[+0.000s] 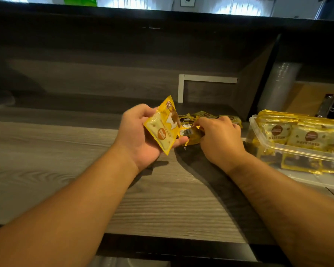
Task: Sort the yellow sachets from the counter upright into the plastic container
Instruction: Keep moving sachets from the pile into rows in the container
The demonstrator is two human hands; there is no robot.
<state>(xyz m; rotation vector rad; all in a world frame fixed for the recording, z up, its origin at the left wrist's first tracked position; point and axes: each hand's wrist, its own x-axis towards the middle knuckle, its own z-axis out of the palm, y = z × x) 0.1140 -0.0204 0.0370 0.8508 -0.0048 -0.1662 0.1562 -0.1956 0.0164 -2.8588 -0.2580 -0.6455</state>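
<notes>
Head view: pickup step, approx midway by my read. Left hand (143,135) holds 1 yellow sachet (163,126) tilted, grip curled round its edges. Right hand (220,139) pinches a 2nd sachet (191,134) off the loose pile (206,116) at 12 o'clock on the bench (66,160); pile approx 4–5, hard to count. Plastic container (289,149) at 3 o'clock, 2 upright rows, count unclear. Next: carry both right, turn upright, slot in.

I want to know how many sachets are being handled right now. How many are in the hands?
2. One yellow sachet rests in the left hand; the right hand pinches a second sachet beside it. More may be hidden beneath.
</notes>
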